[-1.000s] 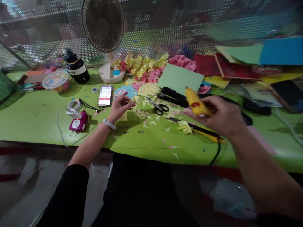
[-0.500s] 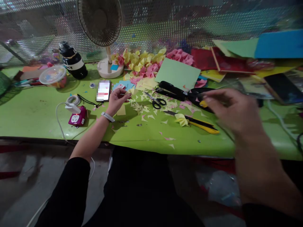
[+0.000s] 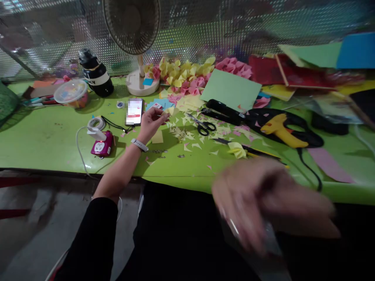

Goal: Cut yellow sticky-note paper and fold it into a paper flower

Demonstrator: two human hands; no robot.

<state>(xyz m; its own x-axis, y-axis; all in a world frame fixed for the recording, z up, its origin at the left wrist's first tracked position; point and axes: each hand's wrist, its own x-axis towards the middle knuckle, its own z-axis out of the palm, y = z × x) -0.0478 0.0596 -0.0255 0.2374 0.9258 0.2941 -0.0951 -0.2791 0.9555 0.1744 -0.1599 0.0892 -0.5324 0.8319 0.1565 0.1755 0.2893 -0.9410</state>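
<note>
My left hand (image 3: pixel 151 121) rests over the table with thumb and fingertips pinched on a small yellow paper piece (image 3: pixel 172 112). Black-handled scissors (image 3: pixel 206 128) lie to its right among yellow paper scraps. Blurred by motion, my right hand (image 3: pixel 249 199) hangs at the table's front edge, fingers pointing down; whether anything is in it I cannot tell. Beyond it, a yellow folded paper flower (image 3: pixel 238 150) sits on a long black-and-yellow tool (image 3: pixel 254 150), partly hidden by this hand. A yellow glue gun (image 3: pixel 279 130) lies farther right, its black cord trailing forward.
At the back stand a fan (image 3: pixel 142 86), a dark bottle (image 3: pixel 101 80) and a heap of yellow and pink paper flowers (image 3: pixel 184 72). A black stapler (image 3: pixel 224 111) lies beside a green sheet (image 3: pixel 231 89). A phone (image 3: pixel 134 111) and a pink power adapter (image 3: pixel 102 145) are left.
My right hand has moved from above the glue gun toward me, down to the table's front edge, uncovering the gun. My left hand keeps its pinch. The view has shifted slightly right.
</note>
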